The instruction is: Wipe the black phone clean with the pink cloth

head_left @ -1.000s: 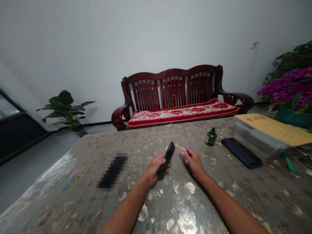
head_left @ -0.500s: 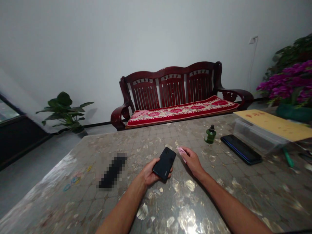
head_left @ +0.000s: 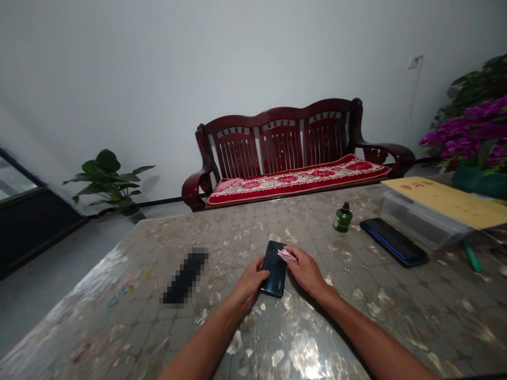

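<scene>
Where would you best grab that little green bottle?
Probably around the wide body of the green bottle, just below its black cap, coming from the left: it stands upright, and the blue-edged smartphone lies close by on its right.

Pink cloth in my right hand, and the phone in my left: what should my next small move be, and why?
I'd probably draw the pink cloth lightly down the back of the phone. Your right hand pinches it over the upper edge near the cameras, the back faces up, and your left hand grips the opposite side.
</scene>
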Demonstrator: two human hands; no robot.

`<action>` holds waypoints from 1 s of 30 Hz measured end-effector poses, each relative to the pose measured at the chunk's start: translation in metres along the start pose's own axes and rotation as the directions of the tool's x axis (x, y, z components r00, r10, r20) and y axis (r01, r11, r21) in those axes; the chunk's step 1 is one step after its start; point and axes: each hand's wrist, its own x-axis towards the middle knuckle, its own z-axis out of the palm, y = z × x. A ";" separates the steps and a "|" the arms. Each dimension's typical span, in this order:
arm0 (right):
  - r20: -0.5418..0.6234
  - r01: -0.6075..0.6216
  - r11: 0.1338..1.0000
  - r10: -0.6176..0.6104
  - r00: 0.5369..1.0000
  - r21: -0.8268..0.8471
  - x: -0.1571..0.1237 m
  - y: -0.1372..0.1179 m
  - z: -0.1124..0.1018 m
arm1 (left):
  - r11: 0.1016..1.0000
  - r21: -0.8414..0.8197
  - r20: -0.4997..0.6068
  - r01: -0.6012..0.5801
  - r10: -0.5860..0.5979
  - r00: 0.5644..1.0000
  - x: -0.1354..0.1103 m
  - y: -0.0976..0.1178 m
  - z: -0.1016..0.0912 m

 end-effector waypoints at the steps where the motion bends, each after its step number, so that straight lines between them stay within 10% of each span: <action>1: -0.003 -0.006 1.000 0.006 1.000 -0.015 -0.001 -0.001 0.000 | 0.998 0.045 -0.001 -0.041 0.041 0.999 -0.002 -0.001 0.002; 14: 0.005 -0.094 0.995 0.094 0.996 0.031 -0.001 -0.006 -0.007 | 0.770 0.623 0.013 -0.138 0.166 0.986 -0.005 -0.018 0.001; 30: 0.004 -0.052 0.998 0.052 0.999 -0.048 -0.004 -0.002 -0.003 | 0.652 0.712 0.140 -0.263 0.236 0.962 -0.012 -0.024 -0.010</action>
